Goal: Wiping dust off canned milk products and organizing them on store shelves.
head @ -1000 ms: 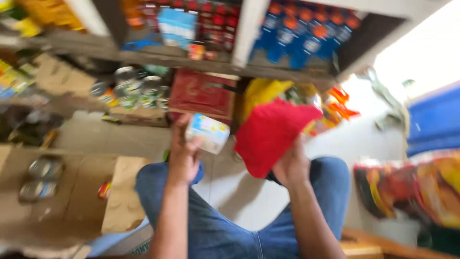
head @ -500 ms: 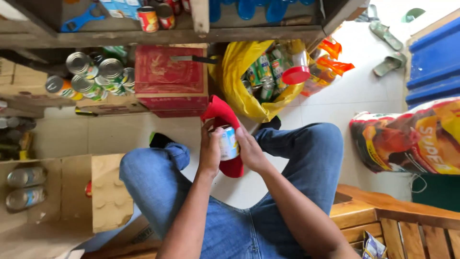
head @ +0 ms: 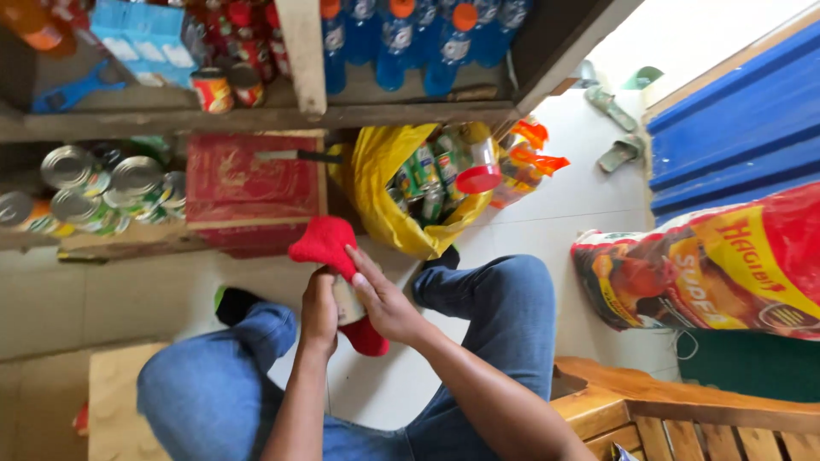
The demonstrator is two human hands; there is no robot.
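Note:
Between my knees, my left hand grips a small can that is mostly hidden by a red cloth. My right hand presses the cloth against the can's side. The cloth wraps over the top of the can and hangs out below it. Only a sliver of the can's pale label shows between my hands. I sit on a wooden bench, and my legs are in blue jeans.
A yellow bag full of cans lies ahead under a wooden shelf holding blue bottles. A red carton and stacked tins stand at the left. A large red sack lies right, and a cardboard box sits at the lower left.
The hands have brought the can and red cloth down between the knees. The cloth, earlier held beside and then behind the can, now covers most of it. The view has tilted downward.

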